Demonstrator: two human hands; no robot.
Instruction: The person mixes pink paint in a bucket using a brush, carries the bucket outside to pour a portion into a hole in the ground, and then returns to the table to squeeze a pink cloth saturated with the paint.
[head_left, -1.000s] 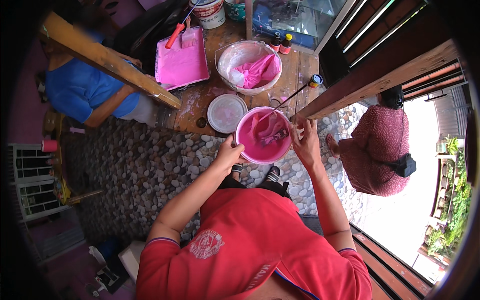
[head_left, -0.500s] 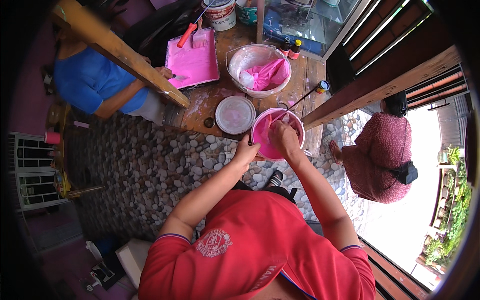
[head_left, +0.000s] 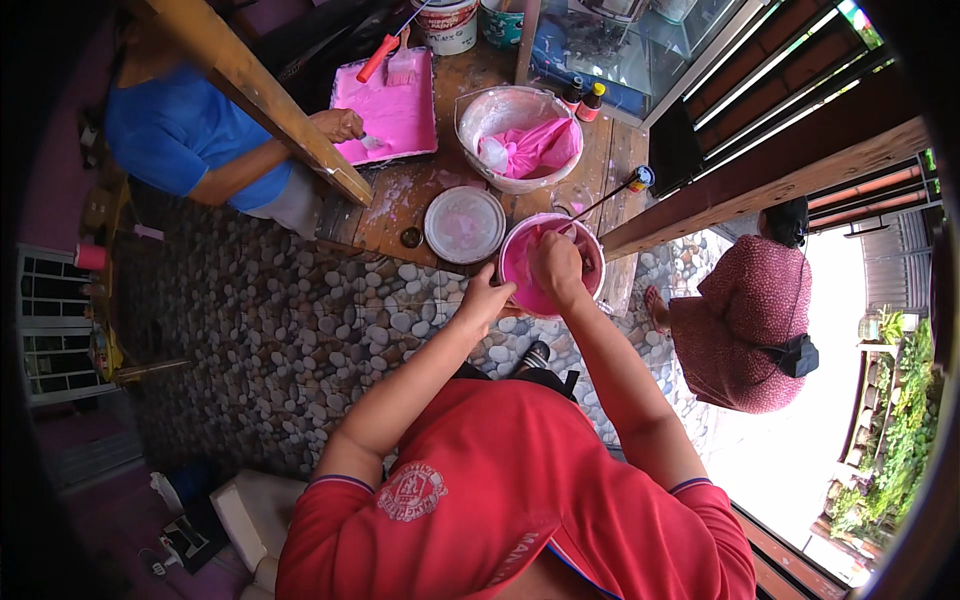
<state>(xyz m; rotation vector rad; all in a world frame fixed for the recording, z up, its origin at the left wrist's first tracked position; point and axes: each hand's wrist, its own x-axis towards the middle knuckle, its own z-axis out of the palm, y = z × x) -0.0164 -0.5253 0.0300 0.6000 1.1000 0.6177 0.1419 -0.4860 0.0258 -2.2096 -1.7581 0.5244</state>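
My left hand (head_left: 490,298) is closed on the outer side of a white-rimmed pot of pink paint (head_left: 519,252), at its lower left. My right hand (head_left: 556,262) reaches inside the pot with curled fingers, gripping something largely hidden by the hand. A long dark rod (head_left: 610,195) slants from the pot toward the upper right, a small yellow-and-dark piece at its end. A round paint-smeared lid (head_left: 464,225) lies left of the pot on the wooden table (head_left: 400,210), near a small dark round cap (head_left: 411,237). A white bucket (head_left: 470,125) holding pink cloth or plastic stands behind.
A person in blue (head_left: 180,130) at left holds a tool at the pink paint tray (head_left: 395,105), where a brush and roller rest. A person in a patterned dress (head_left: 745,320) bends at right. Wooden posts (head_left: 270,100) flank the table. Paint containers (head_left: 445,30) and bottles stand behind.
My right hand moved from the pot's right rim into the pot. My left hand stayed on the pot. The blue-shirted person's hand came over the tray with a tool.
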